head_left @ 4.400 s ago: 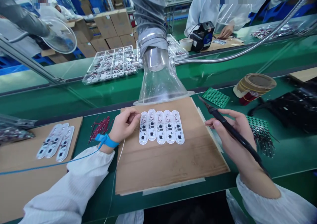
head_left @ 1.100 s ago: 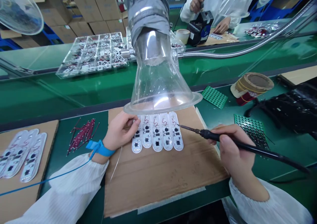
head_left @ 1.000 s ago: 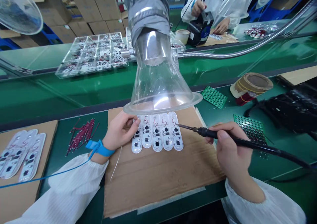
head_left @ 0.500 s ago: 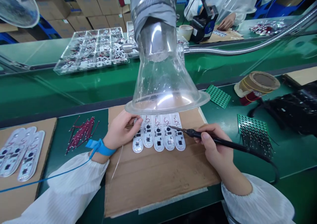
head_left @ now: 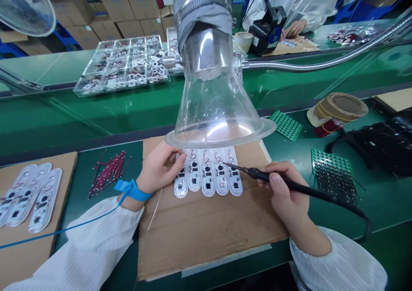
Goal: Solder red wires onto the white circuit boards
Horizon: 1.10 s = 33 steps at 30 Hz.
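My right hand (head_left: pixel 288 190) is closed round the black handle of a soldering iron (head_left: pixel 262 175). Its tip points left over a row of several white oblong circuit boards (head_left: pixel 208 181), close to the fourth from the left. Short red wires lie on the boards' upper parts. At the row's left end, my left hand (head_left: pixel 161 164) pinches a thin strand of solder wire (head_left: pixel 154 216), whose tail hangs onto the cardboard sheet (head_left: pixel 206 235). The fingertips partly cover the leftmost board. A blue wrist strap (head_left: pixel 140 191) circles my left wrist.
A clear fume hood (head_left: pixel 215 106) hangs over the boards' far ends. Red wires (head_left: pixel 109 173) and more boards (head_left: pixel 45 201) lie left. Green panels (head_left: pixel 333 164) and a tape roll (head_left: pixel 337 108) are right. A parts tray (head_left: pixel 125 63) stands behind; a co-worker's hand (head_left: pixel 294 28) is opposite.
The whole view has shifted slightly. My right hand and the iron have moved a little to the right relative to the boards. The left hand keeps its place beside the row.
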Tool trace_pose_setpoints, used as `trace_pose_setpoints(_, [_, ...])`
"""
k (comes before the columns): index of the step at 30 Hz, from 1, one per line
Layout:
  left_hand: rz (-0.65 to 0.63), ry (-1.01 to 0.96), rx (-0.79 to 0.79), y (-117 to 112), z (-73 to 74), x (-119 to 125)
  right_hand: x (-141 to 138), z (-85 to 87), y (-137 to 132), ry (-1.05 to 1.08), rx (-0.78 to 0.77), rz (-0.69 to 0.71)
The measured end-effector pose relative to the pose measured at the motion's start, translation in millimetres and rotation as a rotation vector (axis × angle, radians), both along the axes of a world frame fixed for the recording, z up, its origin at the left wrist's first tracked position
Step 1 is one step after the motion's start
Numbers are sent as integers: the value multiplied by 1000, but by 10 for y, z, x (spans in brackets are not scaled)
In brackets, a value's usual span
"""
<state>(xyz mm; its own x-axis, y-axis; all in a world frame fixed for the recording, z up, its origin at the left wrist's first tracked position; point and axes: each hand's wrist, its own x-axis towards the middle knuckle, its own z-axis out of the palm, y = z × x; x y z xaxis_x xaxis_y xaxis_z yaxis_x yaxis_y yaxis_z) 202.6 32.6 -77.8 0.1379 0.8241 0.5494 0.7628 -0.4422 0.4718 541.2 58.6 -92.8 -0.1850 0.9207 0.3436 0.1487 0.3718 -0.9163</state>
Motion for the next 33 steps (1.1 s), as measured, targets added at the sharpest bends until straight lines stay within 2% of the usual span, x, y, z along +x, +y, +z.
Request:
trace_pose_setpoints(9, [-20, 17, -15, -1, -21, -9, -7, -18, 36, -164, 60, 83])
trace_pose_setpoints(17, [-42, 60, -144, 4, -23, -22, 6, -18, 30, -182, 74, 80])
trace_pose_setpoints(25, [14, -58, 84, 19, -24, -18, 15, -53, 59, -234, 97, 82])
trace_pose_setpoints(33, [40, -81, 89, 43, -15, -65, -71, 195, -60, -143, 99, 3])
